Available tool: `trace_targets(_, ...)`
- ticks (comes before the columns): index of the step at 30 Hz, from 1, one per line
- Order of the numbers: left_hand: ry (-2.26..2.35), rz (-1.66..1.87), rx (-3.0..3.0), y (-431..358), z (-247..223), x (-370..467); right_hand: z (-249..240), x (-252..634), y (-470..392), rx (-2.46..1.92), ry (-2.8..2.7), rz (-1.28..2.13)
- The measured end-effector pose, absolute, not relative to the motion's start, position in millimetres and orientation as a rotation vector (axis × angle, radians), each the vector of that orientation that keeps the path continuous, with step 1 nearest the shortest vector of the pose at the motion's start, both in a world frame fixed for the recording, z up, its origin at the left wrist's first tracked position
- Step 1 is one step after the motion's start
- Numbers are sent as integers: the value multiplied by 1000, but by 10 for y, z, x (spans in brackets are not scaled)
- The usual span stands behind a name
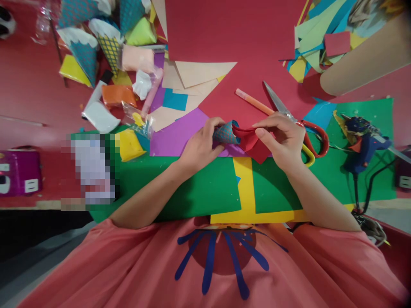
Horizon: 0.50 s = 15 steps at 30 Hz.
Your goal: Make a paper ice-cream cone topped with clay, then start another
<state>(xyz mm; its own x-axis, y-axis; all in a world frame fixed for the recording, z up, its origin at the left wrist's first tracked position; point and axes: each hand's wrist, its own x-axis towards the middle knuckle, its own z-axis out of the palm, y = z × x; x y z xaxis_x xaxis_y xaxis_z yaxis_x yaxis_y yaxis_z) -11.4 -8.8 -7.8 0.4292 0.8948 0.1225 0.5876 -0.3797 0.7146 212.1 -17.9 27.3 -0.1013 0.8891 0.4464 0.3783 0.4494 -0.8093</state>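
My left hand (pixel 201 147) grips a small blue paper cone with a grid pattern (pixel 225 133). A folded red paper piece (pixel 252 143) sits in the cone's mouth, and my right hand (pixel 282 141) pinches it from the right. Both hands hover over a purple sheet (pixel 175 137) and green sheets (pixel 205 188). Just beyond my right hand lie red and yellow handled scissors (pixel 290 115) and an orange glue stick (pixel 253 102).
A blue hot glue gun (pixel 362 143) stands at the right on green paper. Finished paper cones (pixel 96 47) and clay packets (pixel 128 143) crowd the upper left. A big red sheet (pixel 231 34) and paper scraps (pixel 314 38) lie at the back. Another person's arm (pixel 366 57) crosses the top right.
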Motion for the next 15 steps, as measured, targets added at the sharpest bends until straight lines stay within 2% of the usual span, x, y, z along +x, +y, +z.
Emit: trace_targets(15, 1169, 747, 2094, -75, -128, -151, 262, 2118, -171, -1012, -1711, 684)
